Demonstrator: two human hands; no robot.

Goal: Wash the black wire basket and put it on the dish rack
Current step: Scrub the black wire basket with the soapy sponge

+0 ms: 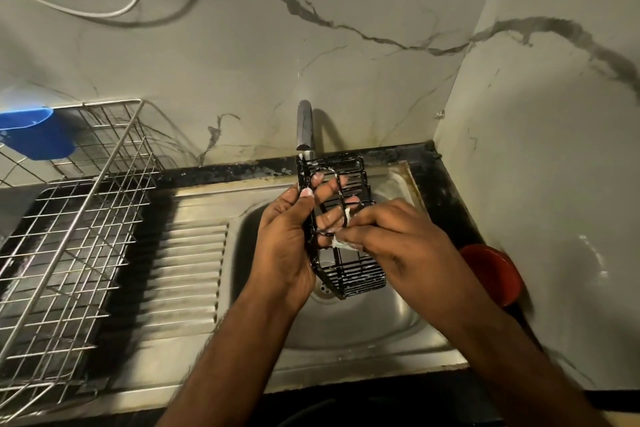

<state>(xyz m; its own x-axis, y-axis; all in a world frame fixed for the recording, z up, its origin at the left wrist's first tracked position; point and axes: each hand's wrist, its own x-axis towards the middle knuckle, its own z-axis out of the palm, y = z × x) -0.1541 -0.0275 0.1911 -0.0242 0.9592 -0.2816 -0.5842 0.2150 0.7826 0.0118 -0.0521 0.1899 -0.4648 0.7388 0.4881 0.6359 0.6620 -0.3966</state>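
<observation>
The black wire basket [360,274] is held upright over the steel sink bowl [346,322], flecked with white suds. My left hand [287,236] grips its left side, with the fingers poking through the wires. My right hand [391,236] pinches a small white soapy scrubber [343,243] against the basket's front wires. The silver wire dish rack [69,246] stands at the left on a dark tray.
The tap spout [304,128] curves just behind the basket's top. A blue plastic tub [34,135] hangs at the rack's far left corner. A red bowl [491,270] sits on the counter right of the sink. The ribbed drainboard [187,260] lies between rack and bowl.
</observation>
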